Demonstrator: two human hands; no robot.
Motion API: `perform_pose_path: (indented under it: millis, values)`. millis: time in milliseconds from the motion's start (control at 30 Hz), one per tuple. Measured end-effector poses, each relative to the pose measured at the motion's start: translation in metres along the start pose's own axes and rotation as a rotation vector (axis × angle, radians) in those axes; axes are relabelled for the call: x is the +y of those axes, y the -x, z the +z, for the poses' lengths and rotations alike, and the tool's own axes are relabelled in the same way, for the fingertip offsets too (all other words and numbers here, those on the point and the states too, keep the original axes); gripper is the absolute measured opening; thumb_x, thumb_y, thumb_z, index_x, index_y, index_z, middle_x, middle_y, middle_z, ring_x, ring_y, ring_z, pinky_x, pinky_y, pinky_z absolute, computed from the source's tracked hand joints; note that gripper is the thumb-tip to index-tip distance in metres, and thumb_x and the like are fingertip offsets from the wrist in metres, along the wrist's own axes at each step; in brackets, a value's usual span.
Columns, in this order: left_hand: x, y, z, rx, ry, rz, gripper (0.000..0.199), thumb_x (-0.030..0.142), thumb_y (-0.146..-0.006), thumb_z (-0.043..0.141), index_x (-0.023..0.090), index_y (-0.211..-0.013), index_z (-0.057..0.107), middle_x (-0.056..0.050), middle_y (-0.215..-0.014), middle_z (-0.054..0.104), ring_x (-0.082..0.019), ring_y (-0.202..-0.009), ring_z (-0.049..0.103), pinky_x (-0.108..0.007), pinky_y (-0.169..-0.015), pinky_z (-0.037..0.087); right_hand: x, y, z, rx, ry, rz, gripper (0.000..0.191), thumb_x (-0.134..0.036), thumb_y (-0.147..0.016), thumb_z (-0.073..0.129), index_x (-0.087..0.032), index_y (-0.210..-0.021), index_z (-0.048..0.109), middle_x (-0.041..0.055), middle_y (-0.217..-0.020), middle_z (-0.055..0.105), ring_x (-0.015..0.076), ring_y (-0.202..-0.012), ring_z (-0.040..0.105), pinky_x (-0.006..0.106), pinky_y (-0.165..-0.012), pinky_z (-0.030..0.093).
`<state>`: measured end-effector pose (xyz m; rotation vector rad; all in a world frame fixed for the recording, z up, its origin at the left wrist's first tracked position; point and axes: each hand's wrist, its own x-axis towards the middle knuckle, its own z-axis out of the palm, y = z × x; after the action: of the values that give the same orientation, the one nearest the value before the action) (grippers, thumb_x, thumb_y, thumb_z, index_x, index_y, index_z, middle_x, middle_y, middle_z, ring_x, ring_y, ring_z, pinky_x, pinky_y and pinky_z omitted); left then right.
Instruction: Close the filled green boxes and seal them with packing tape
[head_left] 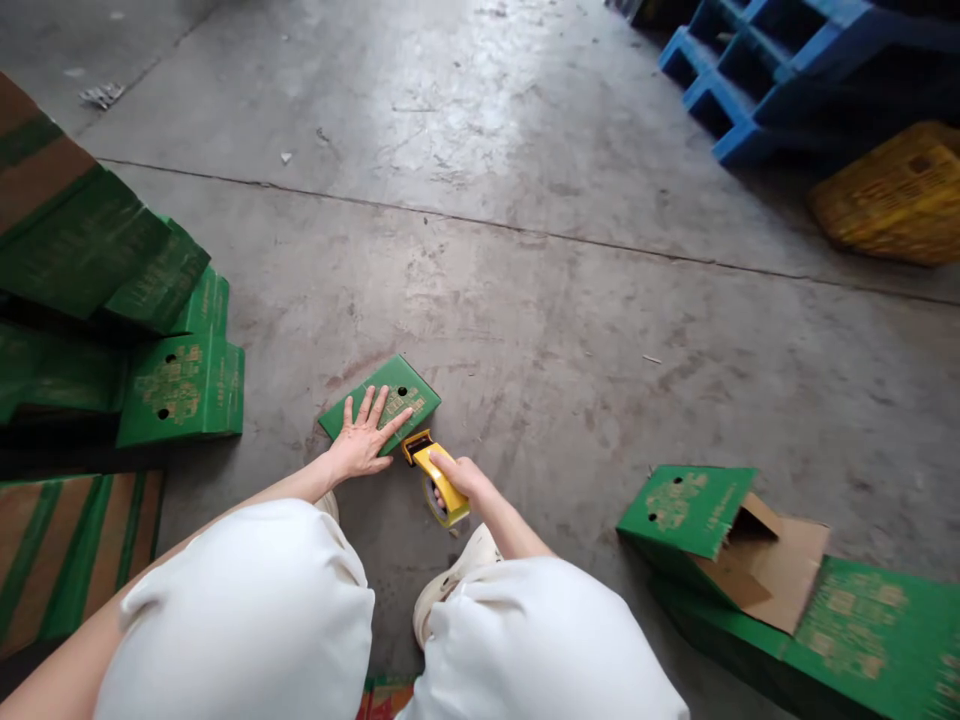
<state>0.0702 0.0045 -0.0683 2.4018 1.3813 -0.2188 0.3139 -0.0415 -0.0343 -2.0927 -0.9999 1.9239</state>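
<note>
A green cardboard box (pixel 411 378) with a round hole and pale printing rests on the floor in front of my feet. My left hand (pixel 365 437) lies flat on its top, fingers spread. My right hand (pixel 459 476) is wrapped round a yellow tape dispenser (pixel 442 482) with a roll of tape in it. The dispenser's front end is at the box's near right edge; whether it touches the box I cannot tell. Part of the roll shows below my fingers.
Green boxes (pixel 180 390) are stacked at the left, beside a striped brown-and-green box (pixel 79 550). At the right lies a green box with raised flaps (pixel 780 560). Blue pallets (pixel 742 130) and a yellow crate (pixel 896 200) stand at the far right on the concrete floor (pixel 465 280).
</note>
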Motion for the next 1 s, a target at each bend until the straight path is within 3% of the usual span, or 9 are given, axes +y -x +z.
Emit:
perform_pose_path:
  millis: [100,200,300,433,533,667,800,1000]
  values:
    - [0.000,0.000,0.001,0.008,-0.005,0.000,0.110,0.049,-0.084,0.081,0.042,-0.168,0.011,-0.015,-0.178,-0.013,-0.048,-0.162,-0.010,-0.079,-0.120,0.000,0.010,-0.001,0.001,-0.028,0.193,0.052,0.050,-0.064,-0.099,0.050,-0.022,-0.077,0.067,0.0110,-0.075,0.075,0.0242,-0.070,0.074,0.030,-0.064,0.057]
    - [0.002,0.000,0.003,0.025,-0.004,0.003,0.106,0.049,-0.086,0.079,0.046,-0.167,0.011,-0.013,-0.178,-0.015,-0.048,-0.162,-0.011,-0.082,-0.118,0.000,0.027,0.002,-0.007,0.167,0.578,-0.069,0.051,-0.067,-0.099,0.051,-0.020,-0.091,0.071,0.0151,-0.095,0.079,0.0293,-0.093,0.076,0.033,-0.077,0.055]
    - [0.006,0.002,0.008,0.056,-0.012,0.025,0.095,0.042,-0.092,0.074,0.051,-0.166,0.015,-0.009,-0.179,-0.013,-0.049,-0.162,-0.009,-0.084,-0.117,-0.002,0.058,0.000,-0.015,0.332,0.839,-0.191,0.043,-0.059,-0.104,0.052,-0.019,-0.111,0.067,0.0164,-0.104,0.078,0.0307,-0.101,0.075,0.035,-0.087,0.052]
    - [0.011,0.008,0.018,0.109,-0.057,0.126,0.086,0.021,-0.097,0.060,0.049,-0.166,0.019,-0.005,-0.180,0.001,-0.043,-0.164,-0.002,-0.083,-0.119,-0.006,0.108,-0.013,-0.016,0.411,0.952,-0.397,0.026,-0.036,-0.106,0.050,-0.018,-0.113,0.067,0.0179,-0.102,0.078,0.0322,-0.101,0.074,0.040,-0.095,0.051]
    - [0.010,0.010,0.023,0.096,-0.078,0.251,0.085,0.011,-0.095,0.052,0.039,-0.169,0.021,-0.004,-0.179,0.011,-0.033,-0.166,0.004,-0.072,-0.128,-0.003,0.130,-0.021,-0.013,0.536,0.888,-0.519,0.033,-0.035,-0.106,0.043,-0.019,-0.117,0.069,0.0176,-0.105,0.078,0.0324,-0.103,0.073,0.045,-0.100,0.049]
    - [0.004,0.010,0.027,0.100,-0.073,0.313,0.079,0.010,-0.095,0.048,0.029,-0.169,0.026,-0.005,-0.178,0.017,-0.026,-0.166,0.009,-0.059,-0.134,0.004,0.132,-0.019,-0.008,0.691,0.736,-0.571,0.042,-0.039,-0.107,0.038,-0.017,-0.125,0.069,0.0167,-0.116,0.078,0.0300,-0.113,0.070,0.049,-0.113,0.039]
    - [0.000,0.010,0.033,0.148,-0.051,0.362,0.073,0.005,-0.096,0.042,0.023,-0.166,0.035,-0.006,-0.176,0.025,-0.021,-0.165,0.016,-0.050,-0.135,0.014,0.124,-0.013,-0.005,0.743,0.674,-0.657,0.042,-0.037,-0.108,0.039,-0.016,-0.127,0.069,0.0165,-0.127,0.075,0.0295,-0.125,0.066,0.051,-0.119,0.033]
    - [-0.003,0.014,0.042,0.256,0.005,0.414,0.061,0.005,-0.101,0.035,0.020,-0.160,0.047,-0.008,-0.170,0.039,-0.019,-0.162,0.027,-0.043,-0.133,0.024,0.102,-0.014,-0.008,0.695,0.663,-0.777,0.040,-0.034,-0.108,0.041,-0.016,-0.130,0.069,0.0171,-0.140,0.069,0.0306,-0.134,0.061,0.048,-0.115,0.046]
